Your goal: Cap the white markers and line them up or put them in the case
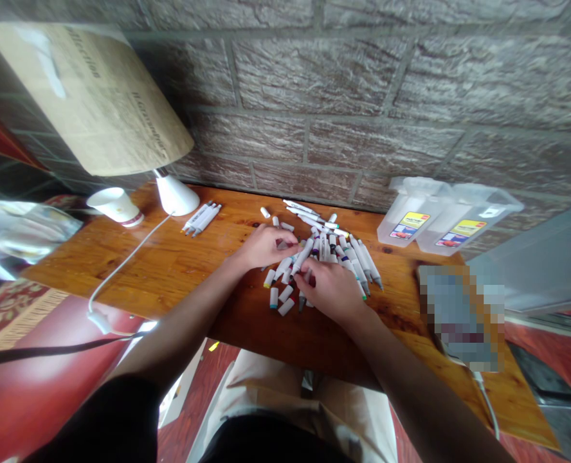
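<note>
A heap of white markers [360,260] and loose caps lies in the middle of the wooden table, with both my hands over it. My right hand [334,286] has its fingers closed around the lower end of one white marker [304,254], held at a slant. From the left, my left hand [265,245] reaches in with thumb and fingertips drawn together beside that marker; what they pinch is too small to make out. Caps with coloured ends, such as a blue-ended cap [274,298] and a red-edged cap [286,307], lie in front of my hands.
A small row of markers [203,218] lies near the lamp base [175,195]. Left of it stands a paper cup [116,207]. Two clear plastic containers [452,218] stand at the back right against the brick wall. A blurred-out device [462,318] with a cable lies on the right.
</note>
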The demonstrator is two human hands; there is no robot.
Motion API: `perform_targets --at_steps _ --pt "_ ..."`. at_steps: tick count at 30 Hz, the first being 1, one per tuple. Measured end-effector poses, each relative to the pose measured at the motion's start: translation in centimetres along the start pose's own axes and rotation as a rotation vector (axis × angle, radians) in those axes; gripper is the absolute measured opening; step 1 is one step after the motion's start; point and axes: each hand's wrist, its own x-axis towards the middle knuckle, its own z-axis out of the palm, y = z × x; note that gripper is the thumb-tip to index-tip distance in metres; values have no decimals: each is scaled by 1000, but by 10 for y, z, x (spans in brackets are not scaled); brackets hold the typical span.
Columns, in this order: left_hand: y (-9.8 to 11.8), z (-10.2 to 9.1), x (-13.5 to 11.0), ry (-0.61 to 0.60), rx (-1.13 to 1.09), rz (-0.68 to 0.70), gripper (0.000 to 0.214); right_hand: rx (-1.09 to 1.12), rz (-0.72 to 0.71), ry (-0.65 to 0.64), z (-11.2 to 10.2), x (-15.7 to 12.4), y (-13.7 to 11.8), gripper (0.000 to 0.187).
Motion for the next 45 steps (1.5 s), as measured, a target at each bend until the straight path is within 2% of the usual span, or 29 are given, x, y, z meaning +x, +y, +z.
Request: perform_targets --at_steps 9,14,20,25,30,37,42,45 --pt "-5 6 -1 14 -47 -25 23 40 -7 33 2 1 5 13" --pt "-4 5 -1 -12 -50 2 22 86 -15 25 0 3 6 26" --pt "-1 4 0 -44 -29 63 20 68 -36 10 0 3 6 33" --pt "-3 2 -1 -56 -24 42 23 33 -24 -5 -1 1 3 40" --pt "-4 -1 -1 -28 32 19 22 45 -26 9 0 1 3 39" --pt "-3 3 0 -7 -1 6 18 89 -44 36 1 2 5 37" --pt "-2 1 0 45 18 5 19 102 -58 49 4 3 8 38" --pt "-2 0 0 34 -1 8 18 106 -66 59 6 3 8 38"
